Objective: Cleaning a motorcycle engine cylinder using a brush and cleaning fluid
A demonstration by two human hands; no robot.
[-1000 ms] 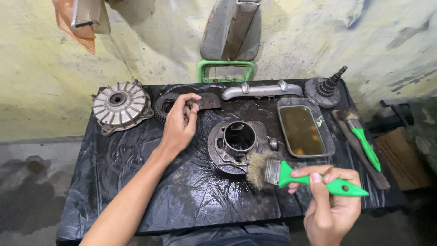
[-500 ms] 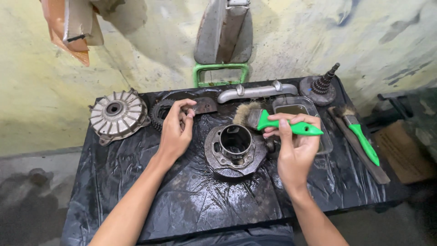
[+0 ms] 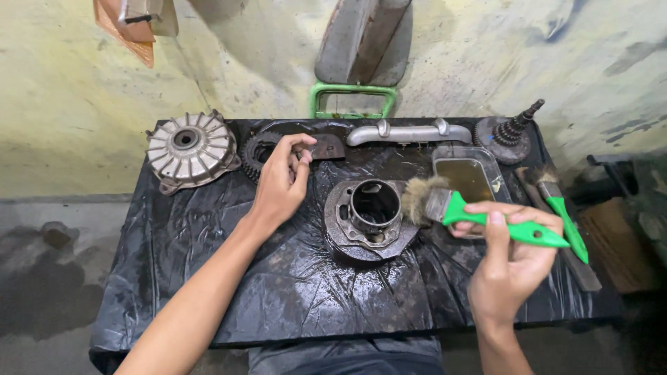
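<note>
My right hand [image 3: 511, 260] grips a green-handled paintbrush [image 3: 497, 223]. Its worn bristles touch the right rim of a round, dark metal cylinder part [image 3: 372, 217], which lies on the wet black plastic sheet [image 3: 208, 264]. My left hand [image 3: 281, 184] reaches to the back of the table. Its thumb and fingertips pinch the end of a dark flat metal piece [image 3: 330, 147] beside a toothed sprocket [image 3: 254, 153].
At the back left lies a finned silver hub [image 3: 189, 147]. A silver tube [image 3: 410, 132] and a geared shaft [image 3: 513, 132] sit along the back. A clear tray of brownish liquid [image 3: 469, 175] and a second green brush [image 3: 564, 212] are at the right. A green frame [image 3: 353, 101] stands behind.
My right hand swung the brush from the front up over the tray, then down to the cylinder's right rim. My left hand stayed on the dark piece.
</note>
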